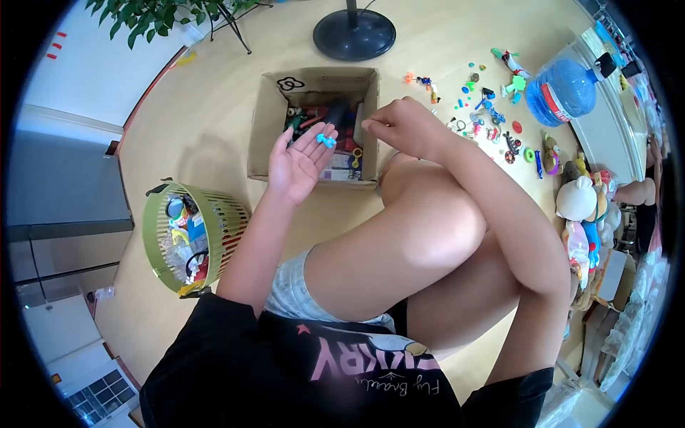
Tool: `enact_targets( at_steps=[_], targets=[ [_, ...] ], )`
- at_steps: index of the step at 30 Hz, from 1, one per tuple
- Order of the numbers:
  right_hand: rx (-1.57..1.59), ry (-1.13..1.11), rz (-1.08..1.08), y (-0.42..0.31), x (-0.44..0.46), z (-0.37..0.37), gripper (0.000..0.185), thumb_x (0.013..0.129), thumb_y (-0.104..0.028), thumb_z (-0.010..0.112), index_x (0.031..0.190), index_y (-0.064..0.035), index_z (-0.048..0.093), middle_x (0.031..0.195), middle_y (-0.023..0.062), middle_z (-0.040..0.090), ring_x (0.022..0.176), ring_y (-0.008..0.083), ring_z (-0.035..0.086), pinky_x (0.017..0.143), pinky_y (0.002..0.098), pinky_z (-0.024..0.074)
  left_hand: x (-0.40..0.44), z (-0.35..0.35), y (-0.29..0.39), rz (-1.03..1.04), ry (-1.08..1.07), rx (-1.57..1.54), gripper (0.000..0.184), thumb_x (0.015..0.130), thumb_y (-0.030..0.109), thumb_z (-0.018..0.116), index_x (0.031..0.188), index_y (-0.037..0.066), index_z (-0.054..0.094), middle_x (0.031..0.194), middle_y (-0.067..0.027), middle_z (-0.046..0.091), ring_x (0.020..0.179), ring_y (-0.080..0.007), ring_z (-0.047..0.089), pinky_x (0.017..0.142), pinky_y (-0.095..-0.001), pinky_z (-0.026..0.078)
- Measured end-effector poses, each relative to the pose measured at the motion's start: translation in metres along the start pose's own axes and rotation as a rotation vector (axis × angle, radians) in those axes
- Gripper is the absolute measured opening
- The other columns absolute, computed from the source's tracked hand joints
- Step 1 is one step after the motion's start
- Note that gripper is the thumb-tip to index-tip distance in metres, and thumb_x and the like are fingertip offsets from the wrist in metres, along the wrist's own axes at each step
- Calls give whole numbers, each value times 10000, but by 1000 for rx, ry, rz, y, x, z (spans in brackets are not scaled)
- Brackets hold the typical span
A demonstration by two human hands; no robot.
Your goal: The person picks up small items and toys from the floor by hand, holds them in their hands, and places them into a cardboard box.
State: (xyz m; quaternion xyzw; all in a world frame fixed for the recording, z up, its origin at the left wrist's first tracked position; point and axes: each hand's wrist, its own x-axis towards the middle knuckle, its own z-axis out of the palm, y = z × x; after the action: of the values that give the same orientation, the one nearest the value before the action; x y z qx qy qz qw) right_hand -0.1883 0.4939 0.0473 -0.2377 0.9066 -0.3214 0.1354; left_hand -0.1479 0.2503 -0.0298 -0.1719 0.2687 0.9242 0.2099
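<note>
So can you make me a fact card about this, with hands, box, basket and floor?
left hand: palm up, small blue piece on it
right hand: fingers curled, contents unclear
cardboard box: open, mixed things inside
green basket: left of the box, holding assorted items
floor: small toys scattered right of the box

- At the upper centre of the frame, the box point(262, 135) sits on the floor point(214, 93) before you, various items inside it.
- Your left hand point(298, 167) is over the box's near left part, a toy piece point(326, 140) on its fingers; your right hand point(403, 125) is at the box's right edge.
- Behind the box: the stand base point(354, 44).
- Left of centre: the basket point(230, 217), with things in it.
- Upper right: loose toys point(490, 108) on the floor, left of the water bottle point(567, 91).
- Below the bottle: plush toys point(576, 198).
</note>
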Motion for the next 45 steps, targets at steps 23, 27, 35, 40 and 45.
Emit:
enact_targets(
  at_steps=[23, 27, 35, 40, 45],
  targets=[
    [-26, -297, 356, 74, -8, 47, 426, 846, -387, 553, 962, -15, 725, 984, 249, 681, 954, 410, 648, 889, 462, 482, 32, -20, -35, 324, 215, 1317, 294, 905, 101, 642, 1174, -13, 609, 985, -101, 701, 845, -106, 635, 758, -249, 500],
    [194, -172, -61, 72, -3, 29, 286, 837, -263, 626, 978, -33, 721, 908, 188, 701, 860, 339, 670, 834, 395, 515, 33, -11, -58, 370, 246, 1527, 162, 885, 116, 686, 971, -17, 650, 721, -12, 651, 672, -65, 575, 582, -227, 443],
    [1173, -494, -677, -123, -103, -84, 206, 841, -160, 617, 956, 9, 642, 862, 130, 694, 796, 229, 657, 729, 360, 499, 39, -35, -98, 570, 336, 1815, 249, 935, 330, 594, 1011, 115, 694, 747, -74, 674, 702, -209, 656, 638, -357, 487],
    [1230, -746, -826, -136, -151, -77, 289, 941, -268, 588, 1008, 6, 652, 1033, 161, 604, 1021, 315, 534, 933, 425, 390, 44, -26, -101, 720, 401, 1898, 180, 918, 296, 608, 931, 141, 699, 740, -48, 679, 667, -224, 654, 602, -349, 481],
    [887, -76, -1013, -141, -175, -71, 306, 917, -280, 555, 941, 16, 626, 1006, 163, 563, 1013, 348, 496, 909, 425, 383, 42, -29, -104, 878, 353, 1943, 184, 918, 274, 589, 876, 123, 686, 704, -70, 648, 647, -254, 634, 580, -375, 473]
  ],
)
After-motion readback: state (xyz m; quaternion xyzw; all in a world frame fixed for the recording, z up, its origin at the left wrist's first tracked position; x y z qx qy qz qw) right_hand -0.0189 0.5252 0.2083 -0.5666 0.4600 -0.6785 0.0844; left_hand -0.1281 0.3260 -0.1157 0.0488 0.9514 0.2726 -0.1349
